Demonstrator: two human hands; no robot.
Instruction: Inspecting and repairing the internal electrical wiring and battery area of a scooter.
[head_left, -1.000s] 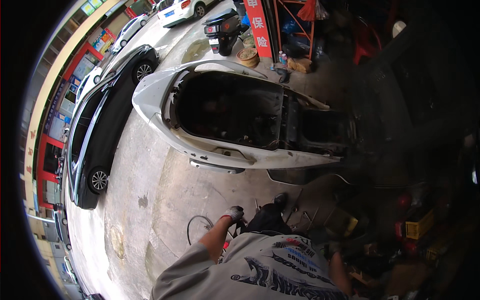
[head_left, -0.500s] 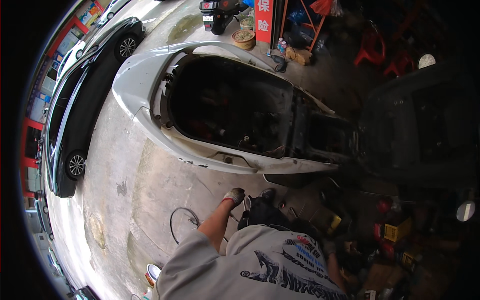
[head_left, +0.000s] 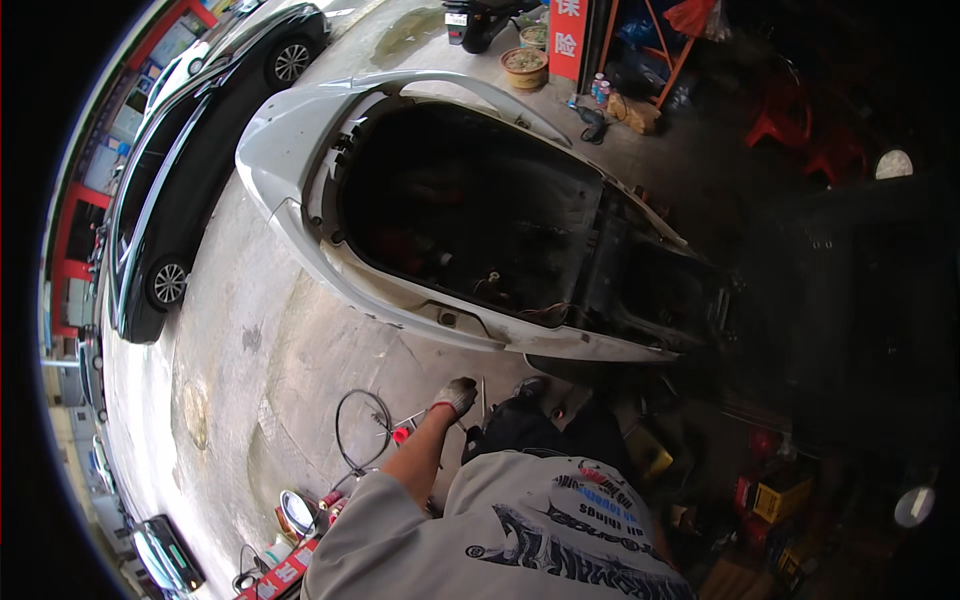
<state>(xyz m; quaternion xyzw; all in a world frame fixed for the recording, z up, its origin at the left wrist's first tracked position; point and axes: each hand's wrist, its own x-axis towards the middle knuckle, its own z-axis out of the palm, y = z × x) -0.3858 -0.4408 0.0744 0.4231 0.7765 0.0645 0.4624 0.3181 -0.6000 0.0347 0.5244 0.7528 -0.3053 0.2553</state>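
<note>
A white scooter point(head_left: 275, 150) stands across the view in front of me, its tail to the left. Its dark under-seat compartment point(head_left: 470, 190) lies uncovered, with some wiring at the near edge. My left hand point(head_left: 457, 396), in a pale work glove, hangs below the scooter's near side, apart from it, with its fingers curled closed. Whether something is in the fingers cannot be made out. A thin metal rod point(head_left: 484, 394) shows just right of the hand. My right hand is hidden behind my shirt and in the dark at lower right.
A looped black cable point(head_left: 340, 430) and red-handled tools lie on the floor at left. Boxes, one yellow point(head_left: 783, 499), crowd the dark lower right. Beyond the scooter are a potted plant point(head_left: 525, 68), a power drill point(head_left: 592, 125) and red chairs point(head_left: 780, 110). A black car point(head_left: 200, 150) is parked at left.
The view has shifted and turned, bringing more of the floor things at lower left into sight. My left hand stays closed near the same spot. My right forearm has mostly dropped from sight.
</note>
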